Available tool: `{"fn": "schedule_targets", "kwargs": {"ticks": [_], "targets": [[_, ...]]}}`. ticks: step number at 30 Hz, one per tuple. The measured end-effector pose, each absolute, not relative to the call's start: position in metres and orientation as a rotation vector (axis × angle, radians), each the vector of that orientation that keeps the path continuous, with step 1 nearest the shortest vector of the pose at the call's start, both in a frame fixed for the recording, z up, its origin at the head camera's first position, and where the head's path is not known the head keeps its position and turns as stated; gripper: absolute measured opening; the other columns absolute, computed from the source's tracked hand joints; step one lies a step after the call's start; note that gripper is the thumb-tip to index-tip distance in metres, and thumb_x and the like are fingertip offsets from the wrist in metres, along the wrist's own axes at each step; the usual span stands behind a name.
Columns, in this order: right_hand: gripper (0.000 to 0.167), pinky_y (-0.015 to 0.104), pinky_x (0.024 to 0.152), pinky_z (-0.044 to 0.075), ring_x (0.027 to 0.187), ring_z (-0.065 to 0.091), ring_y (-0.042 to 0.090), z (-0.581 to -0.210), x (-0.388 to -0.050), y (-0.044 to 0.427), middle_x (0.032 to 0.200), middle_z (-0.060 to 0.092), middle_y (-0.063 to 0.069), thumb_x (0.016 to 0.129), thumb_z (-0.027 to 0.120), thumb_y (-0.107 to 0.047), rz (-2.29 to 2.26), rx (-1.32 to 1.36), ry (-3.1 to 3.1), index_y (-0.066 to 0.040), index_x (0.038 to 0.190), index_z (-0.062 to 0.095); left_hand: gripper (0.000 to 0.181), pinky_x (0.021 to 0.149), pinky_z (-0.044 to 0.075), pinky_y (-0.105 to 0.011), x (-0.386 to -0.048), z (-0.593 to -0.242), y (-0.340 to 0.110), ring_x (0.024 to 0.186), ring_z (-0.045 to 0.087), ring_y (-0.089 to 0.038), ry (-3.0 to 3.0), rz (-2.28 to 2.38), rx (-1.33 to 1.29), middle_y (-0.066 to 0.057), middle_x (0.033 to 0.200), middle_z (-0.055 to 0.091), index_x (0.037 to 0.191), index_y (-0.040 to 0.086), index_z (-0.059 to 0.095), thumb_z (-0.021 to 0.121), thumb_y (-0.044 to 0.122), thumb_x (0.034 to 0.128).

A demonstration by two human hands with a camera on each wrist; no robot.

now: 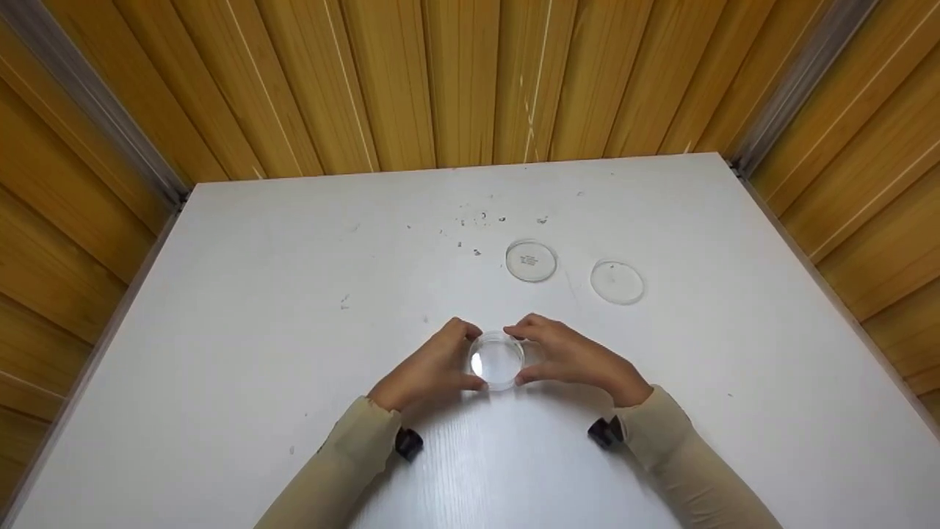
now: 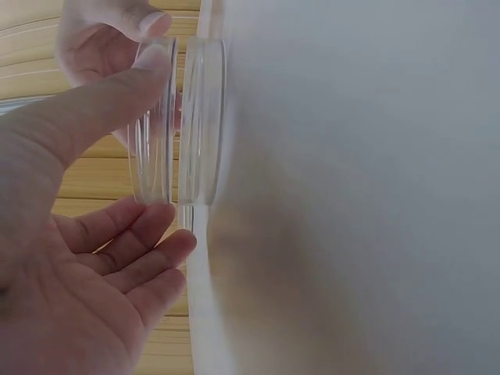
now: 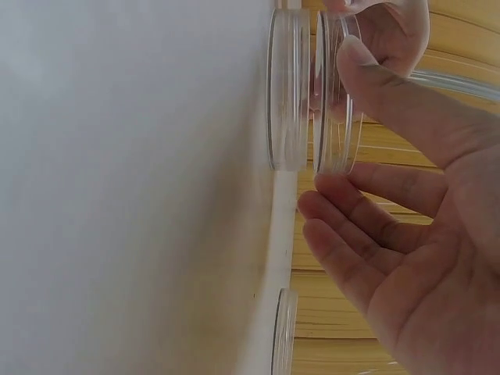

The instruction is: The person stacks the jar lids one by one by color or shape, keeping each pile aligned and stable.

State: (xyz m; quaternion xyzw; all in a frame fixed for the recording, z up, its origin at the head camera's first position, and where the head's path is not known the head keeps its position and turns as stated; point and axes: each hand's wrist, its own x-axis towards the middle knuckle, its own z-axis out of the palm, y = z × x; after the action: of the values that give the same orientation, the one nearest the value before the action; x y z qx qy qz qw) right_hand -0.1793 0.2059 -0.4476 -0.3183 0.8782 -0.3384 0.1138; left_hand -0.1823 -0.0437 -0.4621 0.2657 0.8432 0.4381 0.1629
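Note:
My left hand (image 1: pixel 429 367) and right hand (image 1: pixel 580 360) hold a clear petri dish (image 2: pixel 154 168) between them from opposite sides. Each thumb presses its near edge, while fingers touch the far edge. Below it, a second clear petri dish (image 3: pixel 287 117) sits flat on the white table (image 1: pixel 242 330). A narrow gap separates the two in both wrist views; from above they overlap, and the lower one is mostly hidden. Whether the held dish is one piece or a dish with its lid cannot be told.
Farther back on the table lie a round clear dish (image 1: pixel 532 261) with small print and another clear round piece (image 1: pixel 617 282) to its right. Small dark specks (image 1: pixel 483 216) are scattered near the back. Wood-patterned walls (image 1: pixel 463 81) enclose the table.

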Motion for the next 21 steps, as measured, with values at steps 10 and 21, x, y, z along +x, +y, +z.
{"fn": "schedule_targets", "kwargs": {"ticks": [10,21], "targets": [[0.068,0.032,0.089,0.047,0.101,0.053,0.015,-0.4481,-0.1778,0.2056,0.117,0.057,0.006,0.078,0.079,-0.028,-0.949,-0.947,2.590,-0.002,0.135,0.053,0.068,0.105,0.040,-0.039,-0.1818,-0.4614,-0.0420,0.116,0.049,-0.020,2.438,1.180,0.737,-0.008,0.123,0.051,0.127,0.001,0.045,0.084,0.018,0.0732],[0.067,0.031,0.085,0.048,0.097,0.053,0.016,-0.4484,-0.1793,0.2022,0.116,0.056,0.008,0.078,0.080,-0.025,-0.900,-0.924,2.594,-0.001,0.134,0.053,0.069,0.107,0.039,-0.039,-0.1816,-0.4608,-0.0420,0.119,0.049,-0.020,2.413,1.187,0.716,-0.009,0.125,0.053,0.127,0.001,0.045,0.084,0.016,0.0729]]}}
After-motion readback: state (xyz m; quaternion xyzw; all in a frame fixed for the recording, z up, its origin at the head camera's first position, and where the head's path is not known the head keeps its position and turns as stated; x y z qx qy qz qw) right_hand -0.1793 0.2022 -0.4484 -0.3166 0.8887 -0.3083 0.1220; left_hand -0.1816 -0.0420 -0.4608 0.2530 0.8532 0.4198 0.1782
